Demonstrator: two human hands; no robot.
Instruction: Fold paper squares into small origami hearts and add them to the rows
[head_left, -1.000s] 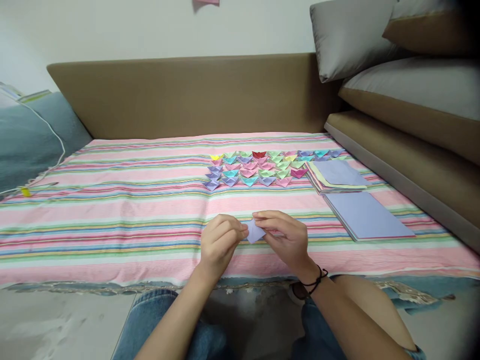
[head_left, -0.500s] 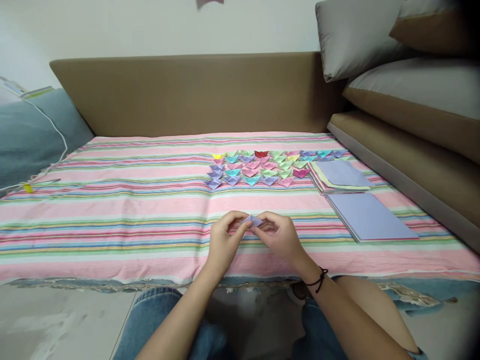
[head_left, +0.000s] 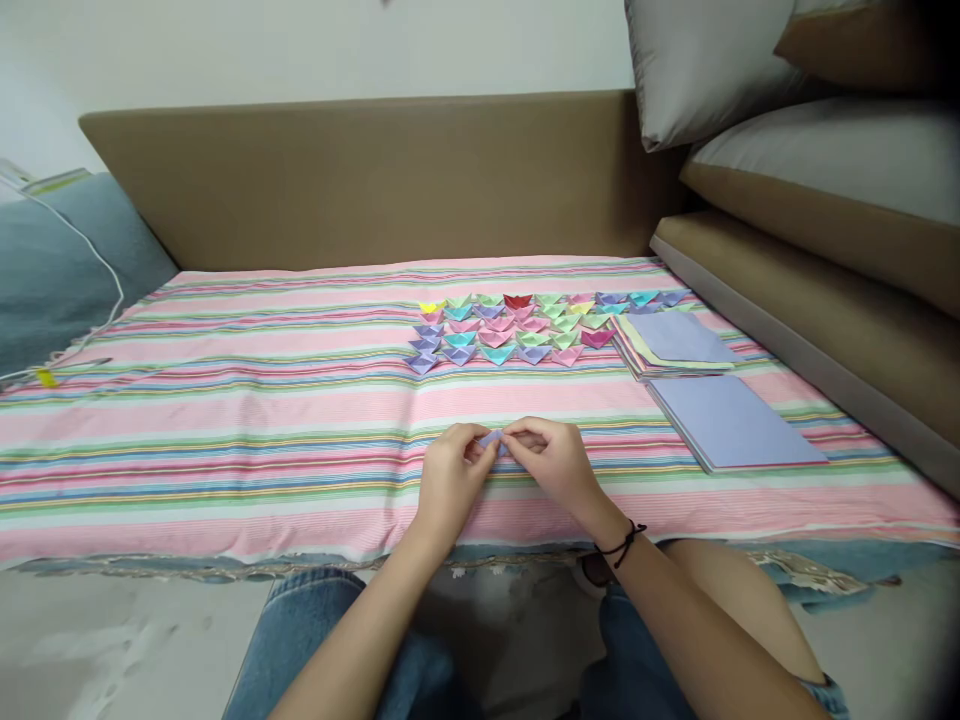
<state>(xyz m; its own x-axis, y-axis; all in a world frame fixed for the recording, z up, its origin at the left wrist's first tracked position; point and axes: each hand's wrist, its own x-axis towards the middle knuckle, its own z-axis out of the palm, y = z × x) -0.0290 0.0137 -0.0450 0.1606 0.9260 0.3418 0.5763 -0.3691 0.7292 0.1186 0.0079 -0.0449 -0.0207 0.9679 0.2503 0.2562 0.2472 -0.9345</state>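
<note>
A small folded piece of lavender paper [head_left: 491,438] is held up between both hands above the striped cloth. My left hand [head_left: 456,478] pinches it from the left, and my right hand [head_left: 551,455] pinches its right side with thumb and forefinger. The fingers hide much of the paper, so its exact folded shape cannot be made out. Beyond the hands, several rows of small folded paper boats, among them a pink one [head_left: 566,356] and a dark red one [head_left: 517,301], lie on the cloth.
To the right lie a stack of lavender paper sheets [head_left: 739,425] and a mixed-colour paper stack [head_left: 675,340]. Grey-brown cushions [head_left: 825,170] are piled at the right. A brown backrest [head_left: 375,185] runs along the rear of the striped cloth [head_left: 225,410]. A white cable [head_left: 101,260] trails at the left.
The fingertips have drawn closer together on the lavender paper, and less of it shows. The camera view has shifted slightly, so the surroundings appear a little higher and further left.
</note>
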